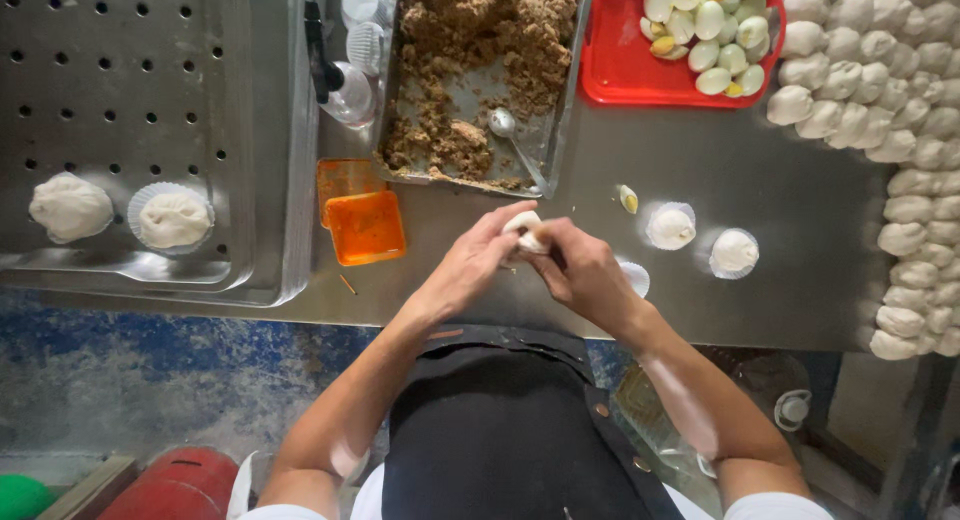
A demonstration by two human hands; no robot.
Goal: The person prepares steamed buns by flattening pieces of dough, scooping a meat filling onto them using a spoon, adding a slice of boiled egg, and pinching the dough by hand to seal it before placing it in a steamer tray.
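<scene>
Head view shows your left hand (470,265) and right hand (585,275) pressed together around a white dough bun (524,232) at frame centre, fingers pinching it above the steel surface (760,170). Filling tray (480,80) sits just above, finished buns (700,240) in paper cups to the right, within reach.

I saw a perforated steel tray (150,100) with two buns, a pan of brown filling (480,70), halved eggs on a red tray (625,70), and dough balls (900,130) across the bench (780,180).
</scene>
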